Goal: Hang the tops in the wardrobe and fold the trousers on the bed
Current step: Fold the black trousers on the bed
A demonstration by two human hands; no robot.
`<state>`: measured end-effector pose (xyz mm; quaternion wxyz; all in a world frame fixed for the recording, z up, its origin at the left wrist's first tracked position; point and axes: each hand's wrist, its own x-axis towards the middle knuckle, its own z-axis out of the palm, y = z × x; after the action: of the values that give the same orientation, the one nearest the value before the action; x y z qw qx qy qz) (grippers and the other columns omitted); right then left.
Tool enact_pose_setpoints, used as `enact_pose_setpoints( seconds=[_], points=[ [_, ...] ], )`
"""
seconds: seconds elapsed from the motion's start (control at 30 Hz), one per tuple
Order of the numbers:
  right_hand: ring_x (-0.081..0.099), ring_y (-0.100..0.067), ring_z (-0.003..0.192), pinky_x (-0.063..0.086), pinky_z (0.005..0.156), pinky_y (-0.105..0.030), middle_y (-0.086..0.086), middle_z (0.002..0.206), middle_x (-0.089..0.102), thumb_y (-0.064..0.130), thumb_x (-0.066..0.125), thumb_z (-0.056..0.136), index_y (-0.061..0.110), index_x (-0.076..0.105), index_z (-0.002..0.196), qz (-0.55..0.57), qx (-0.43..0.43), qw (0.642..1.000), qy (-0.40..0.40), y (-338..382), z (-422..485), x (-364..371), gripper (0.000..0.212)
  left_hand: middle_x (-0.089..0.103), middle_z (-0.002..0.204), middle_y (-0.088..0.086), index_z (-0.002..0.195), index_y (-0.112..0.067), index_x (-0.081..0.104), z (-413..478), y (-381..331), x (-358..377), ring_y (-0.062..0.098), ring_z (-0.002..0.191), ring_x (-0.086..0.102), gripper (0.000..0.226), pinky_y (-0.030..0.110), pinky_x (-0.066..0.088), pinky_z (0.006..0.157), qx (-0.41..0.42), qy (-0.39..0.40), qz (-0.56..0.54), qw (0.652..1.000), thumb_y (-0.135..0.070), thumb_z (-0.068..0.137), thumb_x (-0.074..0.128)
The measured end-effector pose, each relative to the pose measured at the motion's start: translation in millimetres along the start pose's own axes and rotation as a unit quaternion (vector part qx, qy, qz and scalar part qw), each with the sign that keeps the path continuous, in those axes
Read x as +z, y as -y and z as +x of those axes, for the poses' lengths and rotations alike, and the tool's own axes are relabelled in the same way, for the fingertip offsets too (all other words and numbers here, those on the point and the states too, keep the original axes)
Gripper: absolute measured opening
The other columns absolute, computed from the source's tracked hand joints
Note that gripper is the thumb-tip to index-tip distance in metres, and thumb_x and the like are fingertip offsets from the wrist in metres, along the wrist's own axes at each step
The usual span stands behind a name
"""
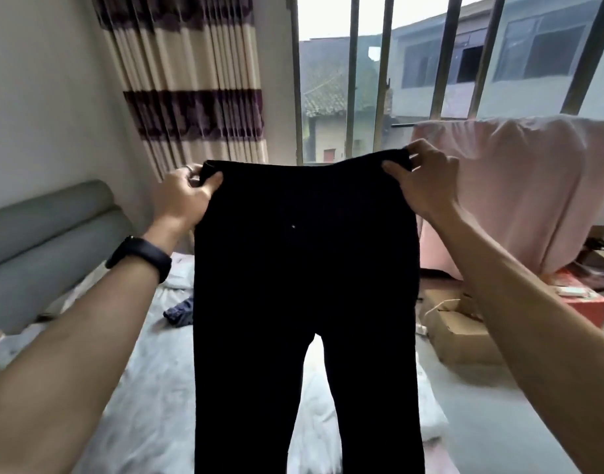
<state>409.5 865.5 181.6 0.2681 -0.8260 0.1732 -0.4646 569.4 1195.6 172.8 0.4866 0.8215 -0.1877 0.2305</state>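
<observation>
Trousers (304, 268) hang from left hand (184, 196), right hand (423, 186).

Nothing legible: no text, label, brand, number or sign can be read. The red box (586, 304) and the cardboard box (464, 340) by the bed are too blurred to tell any print. The black wristband (141, 253) shows a dark face. The black trousers (304, 268) carry one pale speck, too small to tell.
</observation>
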Motion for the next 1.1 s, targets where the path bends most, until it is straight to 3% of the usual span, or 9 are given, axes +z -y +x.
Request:
enact_pose_setpoints(
  seconds=[0.13,0.27,0.33,0.57,0.7,0.83,0.93,1.03,1.1],
  points=[
    [0.070,-0.021,0.093,0.056,0.086,-0.037,0.004,0.103,0.075,0.054,0.071,0.085,0.025,0.068,0.112,-0.015,0.029,0.998,0.047,-49,-13,46,0.040,0.075,0.097,0.005,0.098,-0.028,0.069,-3,59,51,0.028,0.094,0.071,0.051,0.043,0.056,0.088,-0.055,0.027,0.003,0.998,-0.070,0.072,0.060],
    [0.069,-0.022,0.096,0.052,0.081,-0.033,0.003,0.106,0.075,0.052,0.069,0.089,0.025,0.067,0.113,-0.045,0.054,0.995,0.078,-99,-21,95,0.037,0.075,0.100,0.004,0.106,-0.023,0.072,-1,101,103,0.025,0.098,0.068,0.028,0.036,0.052,0.087,-0.074,0.058,0.046,0.995,-0.045,0.091,0.068],
    [0.068,-0.026,0.097,0.050,0.079,-0.035,0.002,0.104,0.075,0.053,0.068,0.089,0.025,0.066,0.112,-0.063,0.078,0.989,0.106,-130,-25,133,0.036,0.074,0.098,0.003,0.106,-0.022,0.072,3,136,137,0.026,0.099,0.066,0.025,0.034,0.049,0.082,-0.100,0.091,0.066,0.989,-0.043,0.093,0.067],
    [0.066,-0.028,0.096,0.044,0.072,-0.035,0.002,0.095,0.070,0.053,0.068,0.090,0.030,0.065,0.110,-0.130,0.167,0.951,0.226,-244,-43,281,0.031,0.072,0.090,0.003,0.088,-0.019,0.065,28,285,269,0.029,0.097,0.066,0.022,0.032,0.042,0.074,-0.184,0.231,0.110,0.949,-0.040,0.095,0.065],
    [0.062,-0.032,0.101,0.035,0.071,-0.032,-0.005,0.094,0.064,0.046,0.066,0.094,0.022,0.066,0.113,-0.191,0.201,0.914,0.297,-298,-68,339,0.030,0.072,0.090,-0.004,0.097,-0.021,0.070,22,361,329,0.025,0.097,0.067,0.025,0.034,0.050,0.081,-0.221,0.317,0.134,0.912,-0.045,0.093,0.065],
    [0.065,-0.033,0.091,0.034,0.066,-0.032,0.000,0.081,0.061,0.036,0.068,0.094,0.020,0.061,0.096,-0.160,0.265,0.900,0.305,-357,-70,410,0.018,0.071,0.096,-0.003,0.094,-0.026,0.067,41,428,392,0.027,0.096,0.065,0.032,0.038,0.053,0.079,-0.207,0.366,0.222,0.879,-0.057,0.092,0.057],
    [0.066,-0.027,0.096,0.037,0.073,-0.029,0.003,0.088,0.062,0.025,0.067,0.095,0.017,0.062,0.100,-0.100,0.287,0.919,0.251,-384,-49,469,0.011,0.072,0.110,0.005,0.109,-0.026,0.068,75,463,444,0.034,0.104,0.064,0.031,0.037,0.051,0.083,-0.232,0.321,0.207,0.895,-0.052,0.095,0.057],
    [0.062,-0.015,0.109,0.047,0.098,-0.029,-0.002,0.122,0.064,0.015,0.063,0.094,0.019,0.051,0.142,-0.016,0.334,0.915,0.225,-412,-34,527,0.050,0.050,0.149,0.008,0.145,-0.022,0.046,100,495,500,0.029,0.134,0.048,0.050,0.035,0.037,0.107,-0.276,0.278,0.052,0.919,-0.031,0.098,0.061],
    [0.055,-0.012,0.118,0.041,0.109,-0.031,-0.002,0.135,0.059,0.012,0.061,0.090,0.024,0.039,0.153,-0.026,0.345,0.901,0.262,-425,-51,543,0.067,0.025,0.164,0.004,0.158,-0.023,0.024,81,514,522,0.021,0.150,0.025,0.072,0.033,0.024,0.120,-0.243,0.313,0.031,0.918,-0.027,0.097,0.062]
  ],
)
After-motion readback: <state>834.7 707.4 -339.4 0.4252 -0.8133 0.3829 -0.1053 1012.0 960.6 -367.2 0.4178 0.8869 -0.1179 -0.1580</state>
